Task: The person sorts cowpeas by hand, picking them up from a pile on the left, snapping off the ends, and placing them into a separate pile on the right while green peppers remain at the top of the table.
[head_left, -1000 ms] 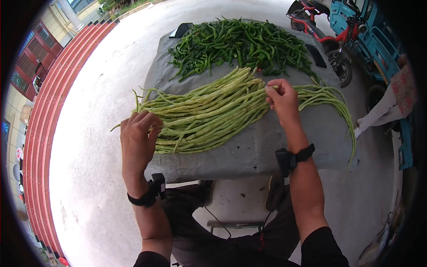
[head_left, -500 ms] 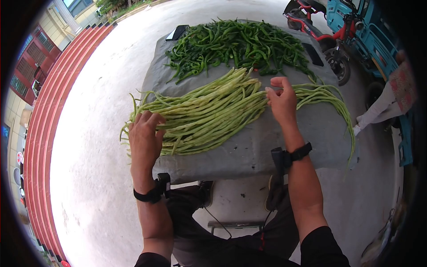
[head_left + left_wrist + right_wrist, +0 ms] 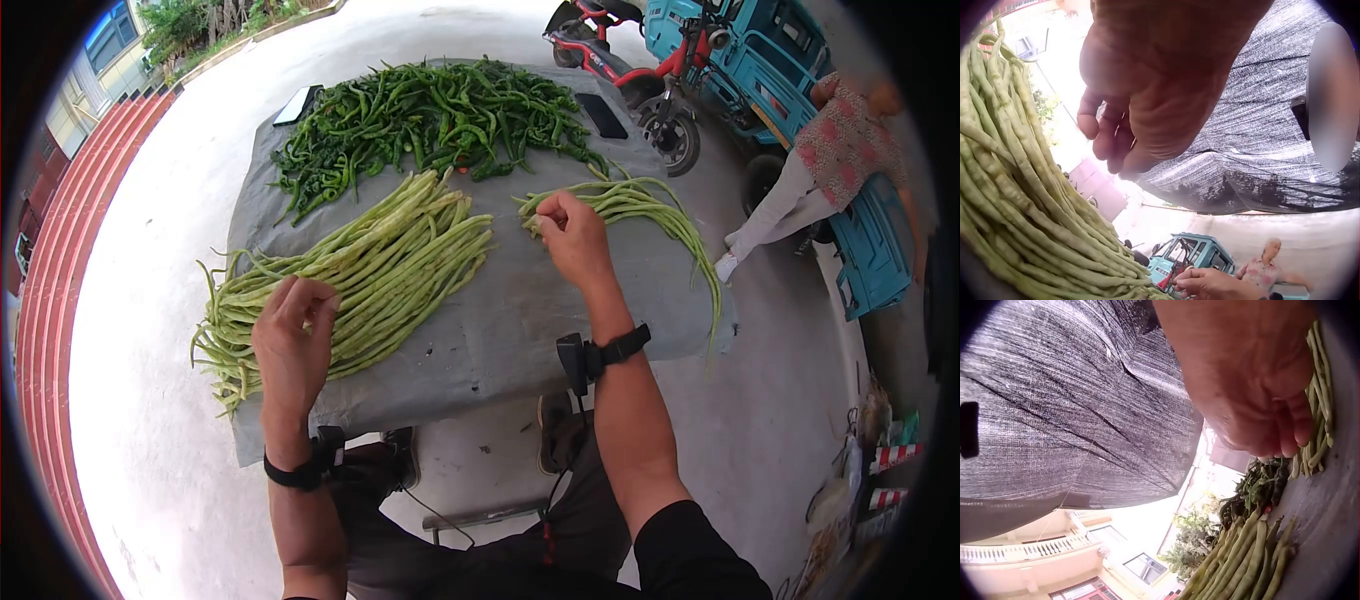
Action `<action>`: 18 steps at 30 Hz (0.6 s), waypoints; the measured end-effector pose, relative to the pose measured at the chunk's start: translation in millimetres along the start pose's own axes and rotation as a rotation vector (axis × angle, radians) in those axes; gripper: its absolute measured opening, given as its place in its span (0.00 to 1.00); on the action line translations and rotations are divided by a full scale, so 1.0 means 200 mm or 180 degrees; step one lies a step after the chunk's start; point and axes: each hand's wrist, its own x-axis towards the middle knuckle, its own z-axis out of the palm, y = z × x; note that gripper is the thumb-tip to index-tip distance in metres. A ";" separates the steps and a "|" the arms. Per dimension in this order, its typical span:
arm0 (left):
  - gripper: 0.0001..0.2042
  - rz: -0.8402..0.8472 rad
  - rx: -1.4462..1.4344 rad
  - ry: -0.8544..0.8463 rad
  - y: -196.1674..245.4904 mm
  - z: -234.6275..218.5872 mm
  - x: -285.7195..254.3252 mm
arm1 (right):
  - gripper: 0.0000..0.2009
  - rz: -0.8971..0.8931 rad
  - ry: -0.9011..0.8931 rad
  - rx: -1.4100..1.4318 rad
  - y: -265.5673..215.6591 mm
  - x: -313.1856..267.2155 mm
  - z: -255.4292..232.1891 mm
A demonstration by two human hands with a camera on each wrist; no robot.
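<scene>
A large bundle of long yardlong beans point(image 3: 385, 270) lies across the grey-covered table point(image 3: 520, 330), its stems running toward the left front corner. My left hand point(image 3: 295, 345) is over the near left part of this bundle, fingers loosely bent; the left wrist view shows the same hand point(image 3: 1154, 106) beside the beans with nothing in its fingers. To the right, a smaller bunch of yardlong beans point(image 3: 650, 200) droops over the table's right edge. At its left end is my right hand point(image 3: 575, 240), thumb close to the bent index finger. No bean shows in its fingers in the right wrist view.
Behind the beans, a wide heap of green chili peppers point(image 3: 430, 120) covers the table's far side. One phone point(image 3: 297, 105) lies left of it, another phone point(image 3: 602, 116) right. Beyond stand a red electric bike point(image 3: 665, 75) and a blue cargo tricycle point(image 3: 770, 60); a person point(image 3: 835, 150) is beside it.
The head view has swung to the right. My left hand has let go of the bean ends at the bundle's left and shifted right over it. My right hand has moved slightly toward the smaller bunch.
</scene>
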 end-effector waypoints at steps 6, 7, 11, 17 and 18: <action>0.03 0.0024 -0.0313 -0.0371 0.12 0.11 0.00 | 0.07 0.0123 0.0375 -0.0819 0.11 -0.03 -0.26; 0.03 0.0099 -0.0320 -0.0400 0.13 0.13 0.00 | 0.07 0.0149 0.0471 -0.1000 0.15 -0.04 -0.30; 0.02 0.0319 -0.0451 -0.0498 0.17 0.20 0.00 | 0.09 0.0227 0.0812 -0.1370 0.28 -0.06 -0.42; 0.02 0.0469 -0.0572 -0.0666 0.21 0.27 -0.01 | 0.10 0.0166 0.0712 -0.1389 0.33 -0.06 -0.46; 0.02 0.0489 -0.0561 -0.0698 0.21 0.28 -0.01 | 0.10 0.0098 0.0643 -0.1343 0.33 -0.05 -0.45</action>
